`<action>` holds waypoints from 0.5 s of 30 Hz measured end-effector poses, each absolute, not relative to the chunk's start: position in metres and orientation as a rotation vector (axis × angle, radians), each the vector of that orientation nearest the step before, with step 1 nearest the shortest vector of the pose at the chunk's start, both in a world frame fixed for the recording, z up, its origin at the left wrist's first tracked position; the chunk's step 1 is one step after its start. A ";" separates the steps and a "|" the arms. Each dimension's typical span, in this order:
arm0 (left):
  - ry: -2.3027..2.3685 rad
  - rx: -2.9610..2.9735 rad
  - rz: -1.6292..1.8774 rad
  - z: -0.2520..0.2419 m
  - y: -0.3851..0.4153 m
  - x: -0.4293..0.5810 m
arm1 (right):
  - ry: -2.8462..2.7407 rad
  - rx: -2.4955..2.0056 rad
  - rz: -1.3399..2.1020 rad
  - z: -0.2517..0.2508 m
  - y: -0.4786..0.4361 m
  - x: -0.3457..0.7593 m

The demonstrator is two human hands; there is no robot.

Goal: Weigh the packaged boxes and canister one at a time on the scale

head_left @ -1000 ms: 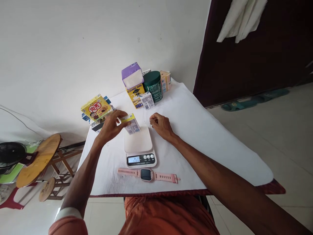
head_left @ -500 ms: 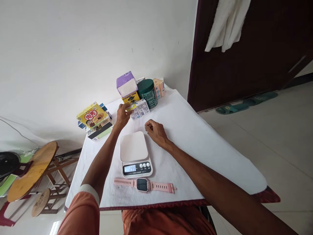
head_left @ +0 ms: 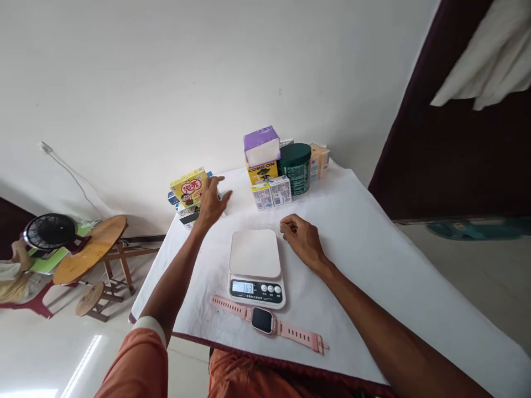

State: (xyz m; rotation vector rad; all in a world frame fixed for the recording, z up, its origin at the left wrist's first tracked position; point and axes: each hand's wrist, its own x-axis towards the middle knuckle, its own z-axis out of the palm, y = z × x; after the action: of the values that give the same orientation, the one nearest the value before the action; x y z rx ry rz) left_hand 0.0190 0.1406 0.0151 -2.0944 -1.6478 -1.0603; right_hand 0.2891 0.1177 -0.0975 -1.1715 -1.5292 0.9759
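My left hand [head_left: 212, 200] hovers with fingers spread beside the yellow snack box [head_left: 188, 188] at the table's far left, holding nothing. Two small white cartons [head_left: 271, 192] stand side by side in front of the yellow "COME ON" box [head_left: 263, 170]. My right hand [head_left: 302, 239] rests on the white cloth just right of the white kitchen scale [head_left: 255, 267], its fingers curled into a loose fist. The scale's plate is bare and its display is lit. A pink smartwatch [head_left: 265, 321] lies flat in front of the scale.
At the back stand a purple tissue pack [head_left: 261, 145], a dark green jar [head_left: 295, 166] and a pale orange carton [head_left: 319, 160]. Round wooden stools [head_left: 92, 257] and a fan [head_left: 48, 232] sit on the floor to the left. A dark door [head_left: 464, 155] is on the right.
My left hand carried the small carton off the scale, set it beside the other carton at the back, let go and moved left to the yellow snack box. My right hand stayed.
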 end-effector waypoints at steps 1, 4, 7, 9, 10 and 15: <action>-1.669 -1.997 -1.048 0.025 0.140 0.005 | -1.536 -1.175 0.966 -0.097 0.117 0.289; -1.854 -1.746 -0.940 0.056 0.146 -0.039 | -1.542 -1.192 0.962 -0.094 0.114 0.290; -2.073 -1.639 -0.781 0.075 0.153 -0.073 | -1.520 -1.217 0.994 -0.091 0.111 0.290; -2.124 -1.606 -0.741 0.076 0.151 -0.084 | -1.513 -1.221 1.014 -0.090 0.110 0.290; -2.111 -1.595 -0.744 0.072 0.147 -0.086 | -1.514 -1.221 1.019 -0.090 0.110 0.290; -1.962 -1.779 -0.630 0.025 0.118 -0.073 | -1.549 -1.226 0.971 -0.092 0.113 0.289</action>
State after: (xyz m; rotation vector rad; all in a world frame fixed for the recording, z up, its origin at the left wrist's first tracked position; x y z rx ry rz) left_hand -0.0727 0.1182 0.0249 -1.7788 -1.9617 -0.6300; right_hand 0.2889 0.1129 -0.0924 -1.2262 -1.5495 0.9711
